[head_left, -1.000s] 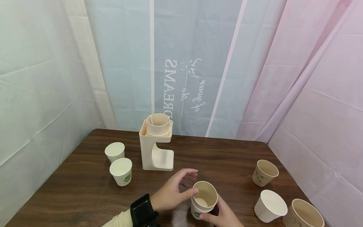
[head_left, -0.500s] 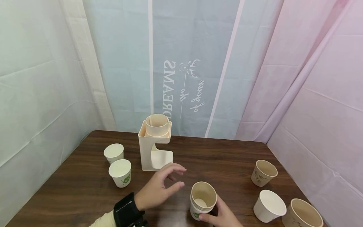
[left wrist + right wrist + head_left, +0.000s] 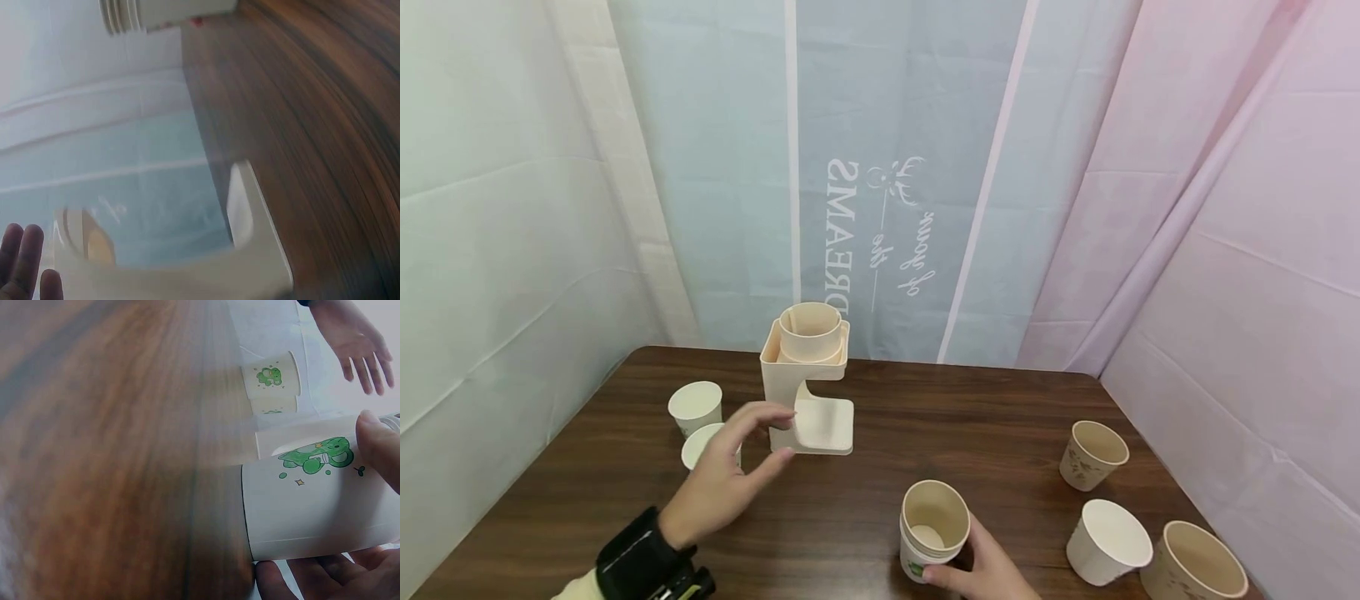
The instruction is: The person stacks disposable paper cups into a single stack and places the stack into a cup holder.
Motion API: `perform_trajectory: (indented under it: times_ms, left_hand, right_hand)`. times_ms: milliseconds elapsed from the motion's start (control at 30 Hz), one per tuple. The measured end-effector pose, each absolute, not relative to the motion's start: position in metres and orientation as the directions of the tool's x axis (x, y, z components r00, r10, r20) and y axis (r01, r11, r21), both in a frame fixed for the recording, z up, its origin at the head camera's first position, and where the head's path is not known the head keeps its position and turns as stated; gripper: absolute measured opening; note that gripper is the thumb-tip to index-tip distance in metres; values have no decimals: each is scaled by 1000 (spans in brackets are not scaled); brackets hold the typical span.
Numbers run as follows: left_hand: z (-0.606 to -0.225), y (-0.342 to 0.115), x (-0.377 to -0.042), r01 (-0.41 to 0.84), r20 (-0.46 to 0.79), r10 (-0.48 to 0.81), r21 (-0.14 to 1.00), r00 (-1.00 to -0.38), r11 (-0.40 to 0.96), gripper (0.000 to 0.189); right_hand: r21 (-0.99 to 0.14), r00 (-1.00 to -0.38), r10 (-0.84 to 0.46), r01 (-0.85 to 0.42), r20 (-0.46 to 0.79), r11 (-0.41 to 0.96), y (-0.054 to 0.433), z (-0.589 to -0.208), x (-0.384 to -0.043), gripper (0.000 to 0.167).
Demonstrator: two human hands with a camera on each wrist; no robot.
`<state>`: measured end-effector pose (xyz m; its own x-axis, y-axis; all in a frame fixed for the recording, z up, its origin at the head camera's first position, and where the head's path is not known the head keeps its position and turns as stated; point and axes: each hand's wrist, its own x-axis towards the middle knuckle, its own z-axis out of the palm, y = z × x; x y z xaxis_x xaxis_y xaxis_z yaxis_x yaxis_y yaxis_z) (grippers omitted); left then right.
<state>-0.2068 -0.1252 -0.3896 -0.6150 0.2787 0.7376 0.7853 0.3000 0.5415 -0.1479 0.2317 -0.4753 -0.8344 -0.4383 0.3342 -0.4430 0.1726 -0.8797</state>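
My right hand [image 3: 988, 571] grips a stack of nested paper cups [image 3: 917, 546] near the front middle of the table, thumb on one side and fingers round the other. Its topmost cup is brown inside; the bottom one is white with a green cartoon print, plain in the right wrist view on the white cup wall [image 3: 300, 512]. My left hand [image 3: 718, 479] is raised and holds nothing, its fingers apart. In the head view it overlaps the nearer white paper cup [image 3: 698, 443]. Just behind is another white paper cup [image 3: 695, 406].
A cream C-shaped stand [image 3: 781, 385] with a round cup-like top [image 3: 810, 332] is at the back, left of centre. On the right side are a brown paper cup [image 3: 1093, 456], a white paper cup [image 3: 1107, 542] and a larger-looking brown cup [image 3: 1195, 562]. Curtains surround the dark wooden table [image 3: 970, 425].
My left hand has drawn away from the cup stack and swung left to the white cups, passing in front of the stand. My right hand keeps its grip on the stack in place.
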Motion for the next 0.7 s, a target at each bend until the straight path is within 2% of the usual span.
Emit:
perform_trajectory:
  times_ms: [100,300,433,567,700]
  left_hand:
    - [-388,-143,-207,769,742,244,530,-624,356,52]
    - [-391,-175,-206,665,705,139,558,-695,496,46]
    - [-397,-189,-210,600,686,88,557,-722,574,44]
    - [-407,-197,-212,533,643,64,572,-763,623,50]
    - [-415,-203,-213,442,539,65,609,-840,659,62]
  right_hand:
    - [-885,-839,-435,-433,326,171,233,-475,-148,67]
    - [-885,-835,-442,-436,329,165,234,-475,-149,68]
    - [-893,-845,-439,-415,306,175,234,-474,-149,68]
    - [-902,-848,-443,-397,291,169,233,-473,-148,68]
    - [-898,-847,-442,-405,296,175,232,-473,-148,68]
